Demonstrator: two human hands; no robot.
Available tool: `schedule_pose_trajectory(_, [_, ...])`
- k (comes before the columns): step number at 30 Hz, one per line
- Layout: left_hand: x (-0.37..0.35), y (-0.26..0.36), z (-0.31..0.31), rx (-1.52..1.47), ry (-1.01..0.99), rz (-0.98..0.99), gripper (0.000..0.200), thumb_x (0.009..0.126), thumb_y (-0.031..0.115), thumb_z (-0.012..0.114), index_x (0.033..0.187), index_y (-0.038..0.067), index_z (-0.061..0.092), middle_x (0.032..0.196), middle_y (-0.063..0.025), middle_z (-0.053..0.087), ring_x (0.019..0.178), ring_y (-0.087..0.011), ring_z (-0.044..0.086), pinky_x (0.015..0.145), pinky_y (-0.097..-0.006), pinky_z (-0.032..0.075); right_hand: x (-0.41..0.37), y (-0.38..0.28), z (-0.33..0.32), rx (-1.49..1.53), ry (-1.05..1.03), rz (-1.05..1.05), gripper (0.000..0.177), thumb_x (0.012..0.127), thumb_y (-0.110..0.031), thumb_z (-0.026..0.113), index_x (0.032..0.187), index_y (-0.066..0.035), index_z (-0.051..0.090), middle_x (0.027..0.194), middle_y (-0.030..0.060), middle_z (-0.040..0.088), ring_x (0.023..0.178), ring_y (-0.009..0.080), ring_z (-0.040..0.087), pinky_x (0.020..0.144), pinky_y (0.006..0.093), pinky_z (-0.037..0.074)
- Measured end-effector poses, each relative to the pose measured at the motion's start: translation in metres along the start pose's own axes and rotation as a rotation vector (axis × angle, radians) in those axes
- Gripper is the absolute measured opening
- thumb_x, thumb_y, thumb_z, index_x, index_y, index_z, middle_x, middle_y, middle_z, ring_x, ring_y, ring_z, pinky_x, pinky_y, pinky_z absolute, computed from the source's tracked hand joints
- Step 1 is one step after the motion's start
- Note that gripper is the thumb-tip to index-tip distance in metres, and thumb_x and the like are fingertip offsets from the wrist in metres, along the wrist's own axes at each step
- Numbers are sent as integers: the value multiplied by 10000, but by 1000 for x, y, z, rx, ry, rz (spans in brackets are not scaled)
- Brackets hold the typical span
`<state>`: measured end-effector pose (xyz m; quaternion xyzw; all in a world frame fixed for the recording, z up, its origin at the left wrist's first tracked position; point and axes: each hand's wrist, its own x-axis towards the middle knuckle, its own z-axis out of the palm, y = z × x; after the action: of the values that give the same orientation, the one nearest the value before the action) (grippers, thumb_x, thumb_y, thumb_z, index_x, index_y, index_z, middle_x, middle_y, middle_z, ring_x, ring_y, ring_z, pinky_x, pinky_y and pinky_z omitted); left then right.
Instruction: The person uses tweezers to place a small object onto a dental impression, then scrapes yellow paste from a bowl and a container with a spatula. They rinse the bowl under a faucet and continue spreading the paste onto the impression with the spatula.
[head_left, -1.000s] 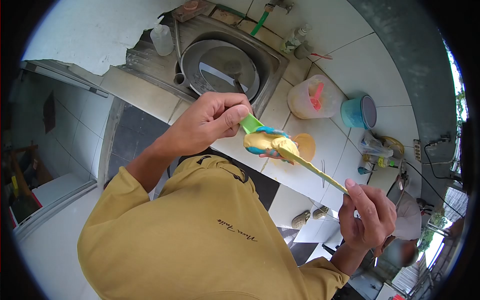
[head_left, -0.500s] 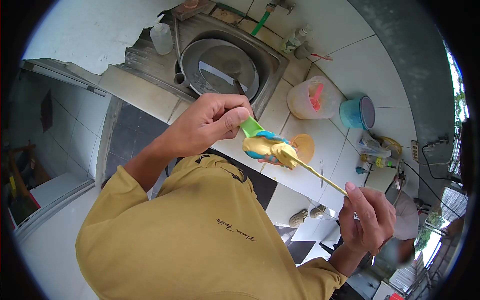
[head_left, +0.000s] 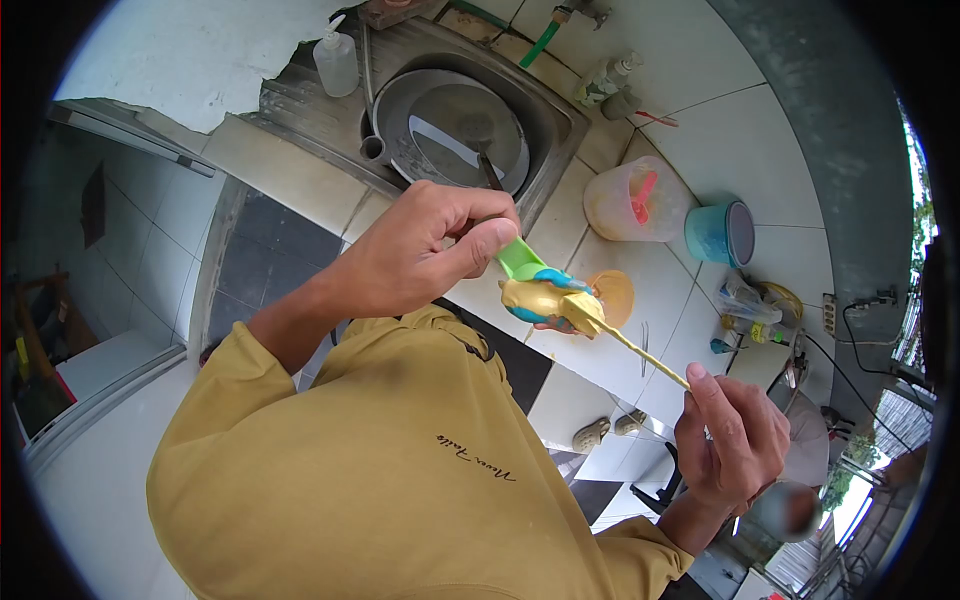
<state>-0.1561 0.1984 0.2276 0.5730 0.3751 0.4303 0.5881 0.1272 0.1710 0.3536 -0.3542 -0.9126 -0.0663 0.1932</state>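
Note:
My left hand is closed, thumb and fingers pinching a green plastic spatula. A thick mass of yellow paste with turquoise-blue streaks covers its far end. My right hand pinches a thin stick between thumb and fingers. Yellow paste coats the stick, and its far tip meets the mass on the spatula. Beneath the paste stands an orange translucent cup on the tiled counter, partly hidden.
A steel sink holds a large round pan. Along the wall are a whitish tub with a pink scoop, a turquoise lidded tub and soap bottles. Another person is at the lower right.
The view has shifted slightly. The paste mass has turned a little, and the side facing me looks smoother and shinier. Both hands keep their grips.

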Motion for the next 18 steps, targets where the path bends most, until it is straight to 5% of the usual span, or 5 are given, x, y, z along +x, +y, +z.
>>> schedule_pose_trajectory(18, [-7, -5, -11, 200, 44, 62, 319, 982, 220, 496, 754, -3, 519, 586, 6, 400, 555, -65, 357, 506, -248, 314, 15, -10, 1, -17, -59, -35, 520, 518, 42, 688, 1011, -112, 749, 655, 46, 584, 492, 153, 509, 453, 258, 374])
